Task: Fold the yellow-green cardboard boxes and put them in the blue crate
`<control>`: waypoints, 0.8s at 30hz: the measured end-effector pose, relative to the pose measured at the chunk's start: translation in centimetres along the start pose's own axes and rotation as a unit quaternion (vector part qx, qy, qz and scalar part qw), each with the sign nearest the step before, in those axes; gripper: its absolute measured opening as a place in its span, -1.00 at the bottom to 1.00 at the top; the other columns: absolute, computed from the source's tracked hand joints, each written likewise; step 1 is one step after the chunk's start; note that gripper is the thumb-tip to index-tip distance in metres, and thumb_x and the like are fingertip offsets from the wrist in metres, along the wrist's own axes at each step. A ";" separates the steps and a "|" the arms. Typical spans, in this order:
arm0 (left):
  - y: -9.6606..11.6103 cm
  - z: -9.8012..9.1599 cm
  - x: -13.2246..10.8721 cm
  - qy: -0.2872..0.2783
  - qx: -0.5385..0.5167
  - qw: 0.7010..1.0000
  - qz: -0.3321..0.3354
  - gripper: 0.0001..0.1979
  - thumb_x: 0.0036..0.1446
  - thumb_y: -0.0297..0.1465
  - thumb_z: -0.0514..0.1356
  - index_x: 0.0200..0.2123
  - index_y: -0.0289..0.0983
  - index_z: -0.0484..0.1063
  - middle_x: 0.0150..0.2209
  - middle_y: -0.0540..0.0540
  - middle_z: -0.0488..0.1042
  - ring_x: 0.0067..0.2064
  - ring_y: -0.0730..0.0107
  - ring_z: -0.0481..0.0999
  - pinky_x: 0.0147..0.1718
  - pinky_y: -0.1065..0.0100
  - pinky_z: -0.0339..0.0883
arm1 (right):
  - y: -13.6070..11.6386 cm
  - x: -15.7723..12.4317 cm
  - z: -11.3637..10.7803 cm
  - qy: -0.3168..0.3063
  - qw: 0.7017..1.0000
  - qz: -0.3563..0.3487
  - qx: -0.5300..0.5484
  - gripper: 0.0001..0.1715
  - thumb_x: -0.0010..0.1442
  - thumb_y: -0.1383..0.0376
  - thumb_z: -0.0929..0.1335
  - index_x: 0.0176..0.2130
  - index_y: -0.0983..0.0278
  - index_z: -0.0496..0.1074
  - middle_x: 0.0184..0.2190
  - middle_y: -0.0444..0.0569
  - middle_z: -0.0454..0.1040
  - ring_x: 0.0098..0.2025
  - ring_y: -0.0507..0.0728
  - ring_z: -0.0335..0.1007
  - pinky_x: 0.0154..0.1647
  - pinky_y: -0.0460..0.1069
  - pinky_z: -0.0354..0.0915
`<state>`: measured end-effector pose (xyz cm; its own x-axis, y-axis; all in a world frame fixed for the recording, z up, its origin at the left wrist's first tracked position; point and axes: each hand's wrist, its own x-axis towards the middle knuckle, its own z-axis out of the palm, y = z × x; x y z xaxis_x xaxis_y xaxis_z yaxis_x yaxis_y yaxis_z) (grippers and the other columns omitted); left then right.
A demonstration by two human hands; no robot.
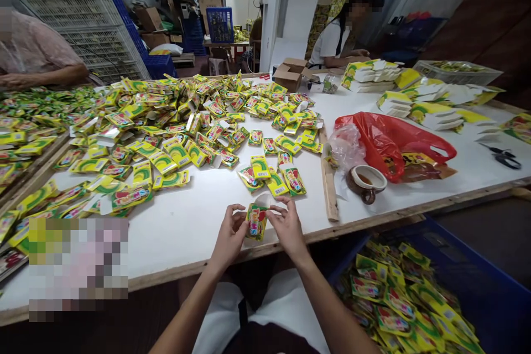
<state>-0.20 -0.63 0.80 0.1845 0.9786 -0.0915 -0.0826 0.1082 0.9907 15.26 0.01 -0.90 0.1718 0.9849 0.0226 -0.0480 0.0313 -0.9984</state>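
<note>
Carton [256,222] between fingers [279,211] of both hands [289,230]

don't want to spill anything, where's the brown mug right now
Head view, right of centre: the brown mug stands just right of the wooden strip, in front of the red bag.

Wht bottoms [286,301], dk garment [269,341] (w/ narrow dk strip [243,314]), bare forearms [193,301].
</note>
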 end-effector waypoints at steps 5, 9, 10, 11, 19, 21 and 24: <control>1.5 -1.0 -0.3 0.021 0.029 0.999 0.024 -0.67 0.12 -0.24 0.16 -0.08 -0.21 0.20 -0.27 -0.06 0.49 -0.25 0.38 0.50 -0.29 0.38 0.37 | -1.5 -0.5 2.1 -0.112 0.991 -0.055 -0.048 -0.79 0.15 0.30 0.32 -0.15 0.21 0.29 -0.22 -0.04 0.45 -0.16 0.11 0.43 -0.10 0.02 0.36; 1.8 -1.7 0.4 0.064 0.089 0.993 0.038 -0.73 0.14 -0.19 0.13 -0.38 -0.31 0.39 -0.47 0.01 0.42 -0.41 0.45 0.40 -0.42 0.45 0.27 | -2.2 -0.8 2.5 -0.151 0.982 -0.083 -0.083 -0.80 0.16 0.35 0.29 -0.15 0.20 0.33 -0.21 -0.06 0.45 -0.13 0.11 0.42 -0.05 0.03 0.33; 1.7 -2.0 0.7 0.072 0.098 0.992 0.035 -0.69 0.14 -0.18 0.12 -0.45 -0.32 0.40 -0.52 0.02 0.39 -0.45 0.46 0.37 -0.45 0.46 0.24 | -2.2 -0.8 2.5 -0.155 0.981 -0.083 -0.081 -0.80 0.16 0.35 0.29 -0.15 0.20 0.33 -0.21 -0.07 0.45 -0.14 0.11 0.42 -0.05 0.03 0.34; 1.5 -2.2 0.9 0.075 0.100 0.992 0.030 -0.66 0.14 -0.17 0.11 -0.49 -0.32 0.40 -0.55 0.03 0.37 -0.47 0.47 0.34 -0.47 0.46 0.22 | -2.1 -0.7 2.4 -0.157 0.981 -0.082 -0.076 -0.79 0.16 0.36 0.28 -0.15 0.20 0.33 -0.20 -0.07 0.45 -0.14 0.11 0.42 -0.05 0.02 0.34; 0.6 -2.7 1.2 0.059 0.067 0.996 0.016 -0.71 0.16 -0.15 0.10 -0.32 -0.28 0.36 -0.58 0.08 0.32 -0.50 0.47 0.32 -0.48 0.46 0.24 | -1.5 0.4 1.6 -0.200 0.973 -0.061 -0.092 -0.76 0.16 0.37 0.27 -0.15 0.21 0.39 -0.22 -0.08 0.47 -0.18 0.09 0.43 -0.10 0.00 0.33; 0.7 -2.6 0.5 0.034 0.026 0.999 0.021 -0.70 0.15 -0.21 0.13 -0.10 -0.19 0.20 -0.50 0.10 0.38 -0.45 0.46 0.39 -0.42 0.44 0.29 | -1.4 0.5 1.5 -0.201 0.973 -0.057 -0.094 -0.79 0.15 0.37 0.27 -0.17 0.22 0.39 -0.25 -0.09 0.47 -0.20 0.09 0.43 -0.13 0.00 0.34; 0.5 -2.5 -0.5 -0.004 -0.004 0.999 0.043 -0.62 0.12 -0.29 0.18 -0.06 -0.12 0.07 -0.28 0.02 0.46 -0.32 0.43 0.48 -0.29 0.37 0.36 | -1.2 0.6 1.5 -0.200 0.975 -0.049 -0.085 -0.80 0.15 0.37 0.27 -0.18 0.23 0.38 -0.27 -0.09 0.46 -0.21 0.09 0.42 -0.15 -0.02 0.33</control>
<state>-2.74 -0.64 1.13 0.1848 0.9828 -0.0054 -0.1069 0.0256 0.9939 13.96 0.87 0.35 -0.2314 0.9674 0.1031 0.1198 0.1335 -0.9838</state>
